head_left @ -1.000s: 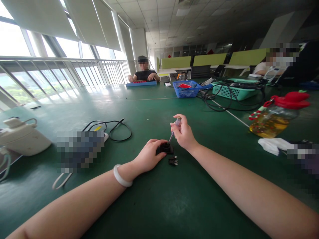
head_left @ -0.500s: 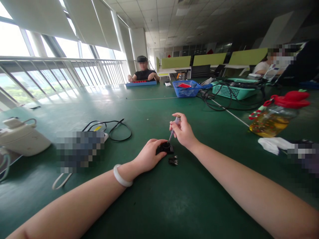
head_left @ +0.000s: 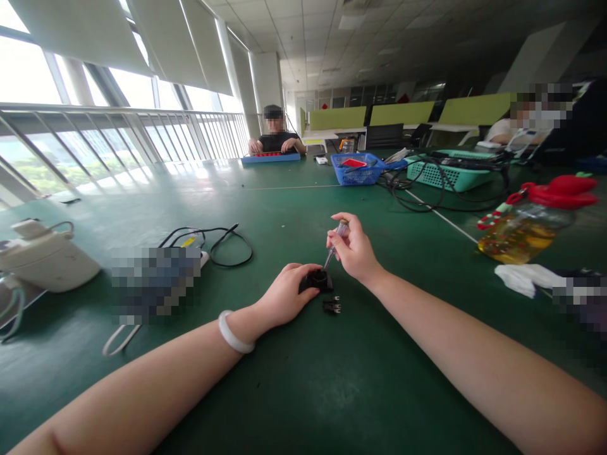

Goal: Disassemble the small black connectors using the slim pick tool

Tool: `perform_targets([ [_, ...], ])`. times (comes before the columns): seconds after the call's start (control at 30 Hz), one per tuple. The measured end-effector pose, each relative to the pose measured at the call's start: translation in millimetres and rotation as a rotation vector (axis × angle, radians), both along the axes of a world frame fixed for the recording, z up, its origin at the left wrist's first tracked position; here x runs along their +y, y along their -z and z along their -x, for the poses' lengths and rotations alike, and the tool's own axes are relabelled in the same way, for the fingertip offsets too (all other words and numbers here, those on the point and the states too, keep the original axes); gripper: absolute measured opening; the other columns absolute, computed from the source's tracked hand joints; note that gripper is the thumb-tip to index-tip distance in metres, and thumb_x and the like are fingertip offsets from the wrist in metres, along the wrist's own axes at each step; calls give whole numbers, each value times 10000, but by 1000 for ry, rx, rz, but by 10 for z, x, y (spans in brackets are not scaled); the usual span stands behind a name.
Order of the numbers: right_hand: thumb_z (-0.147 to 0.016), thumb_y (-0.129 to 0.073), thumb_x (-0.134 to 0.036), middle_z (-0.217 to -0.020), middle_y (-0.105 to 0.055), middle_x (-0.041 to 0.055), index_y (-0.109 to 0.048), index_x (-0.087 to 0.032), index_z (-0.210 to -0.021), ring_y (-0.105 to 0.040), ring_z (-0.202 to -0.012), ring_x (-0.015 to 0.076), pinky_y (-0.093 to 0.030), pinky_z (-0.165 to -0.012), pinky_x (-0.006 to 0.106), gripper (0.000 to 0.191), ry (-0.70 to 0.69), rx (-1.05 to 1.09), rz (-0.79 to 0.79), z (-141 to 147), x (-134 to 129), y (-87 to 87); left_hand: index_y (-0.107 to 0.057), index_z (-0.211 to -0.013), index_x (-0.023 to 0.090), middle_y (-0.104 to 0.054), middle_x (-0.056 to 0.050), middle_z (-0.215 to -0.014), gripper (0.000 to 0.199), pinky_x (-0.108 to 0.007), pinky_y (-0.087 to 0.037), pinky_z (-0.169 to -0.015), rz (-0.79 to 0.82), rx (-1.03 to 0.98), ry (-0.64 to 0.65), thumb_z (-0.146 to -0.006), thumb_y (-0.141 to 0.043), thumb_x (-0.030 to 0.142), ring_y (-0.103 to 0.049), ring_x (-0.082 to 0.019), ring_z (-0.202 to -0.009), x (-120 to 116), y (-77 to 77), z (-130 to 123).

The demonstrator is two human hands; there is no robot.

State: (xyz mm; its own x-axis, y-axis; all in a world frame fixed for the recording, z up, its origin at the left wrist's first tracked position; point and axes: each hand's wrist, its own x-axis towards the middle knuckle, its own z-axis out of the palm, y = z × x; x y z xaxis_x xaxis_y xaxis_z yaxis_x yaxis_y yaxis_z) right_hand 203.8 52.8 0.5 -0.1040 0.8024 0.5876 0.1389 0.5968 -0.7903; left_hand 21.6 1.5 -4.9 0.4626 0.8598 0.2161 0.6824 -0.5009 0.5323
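Note:
On the green table, a small black part [head_left: 320,280] is gripped between the thumb and fingers of my left hand [head_left: 284,296]. My right hand [head_left: 355,249] is closed round a screwdriver [head_left: 340,231] with a clear handle. The screwdriver slants down to the left, its tip at the upper edge of the black part. Just in front of that part lies a smaller black piece [head_left: 331,305] with metal prongs. A white bangle is on my left wrist.
At the left are a white device [head_left: 45,259], a blurred-out object and a black cable [head_left: 232,245]. Beyond stand a blue basket [head_left: 358,172], a green basket [head_left: 450,177] and tangled cables. A red-lidded bottle [head_left: 521,230] is at the right. Two people sit farther off.
The view has shifted slightly, so most things appear a little farther right. Both hands keep their holds, and the screwdriver stays at the black part.

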Motion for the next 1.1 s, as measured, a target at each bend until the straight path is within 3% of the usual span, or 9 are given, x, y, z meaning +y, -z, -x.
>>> perform_targets([
  [0.3,-895,-473,-324,-665,-557,-52,-405,-215,-1102,-434,-437,78,-367,-433,211,244,-9,69,3,-43,26,-24,-581,-1211,221,-638,-57,-1168,419,-367,-421,-999,-11,17,4,-797,-640,214,-543,-240,-1116,5,2,0],
  [0.53,-891,-487,-338,-670,-543,-49,-403,-229,-1072,-434,-452,81,-357,-430,208,227,-16,137,-48,-62,-12,-148,-576,-1216,219,-639,-58,-1160,429,-372,-426,-998,-8,25,3,-792,-641,199,-544,-242,-1118,-1,-3,-1],
  [0.73,-902,-480,-272,-689,-541,-28,-403,-243,-1084,-537,-582,126,-456,-563,258,199,-84,-92,-224,115,-298,-226,-591,-1172,209,-647,-65,-1120,401,-378,-444,-970,-45,10,21,-777,-657,192,-560,-251,-1075,22,44,16],
  [0.9,-877,-481,-224,-725,-563,-10,-395,-245,-1072,-537,-563,132,-469,-582,274,214,-113,-359,-401,190,-450,-205,-632,-987,182,-669,-69,-1005,198,-393,-472,-917,-91,-33,58,-790,-626,184,-593,-246,-989,57,98,11],
  [1.1,-866,-471,-185,-766,-586,4,-385,-239,-1075,-543,-562,138,-453,-568,267,233,-121,-415,-569,214,-469,-199,-631,-890,174,-672,-61,-946,96,-379,-474,-919,-104,-72,101,-813,-574,160,-604,-222,-948,73,110,-1],
])
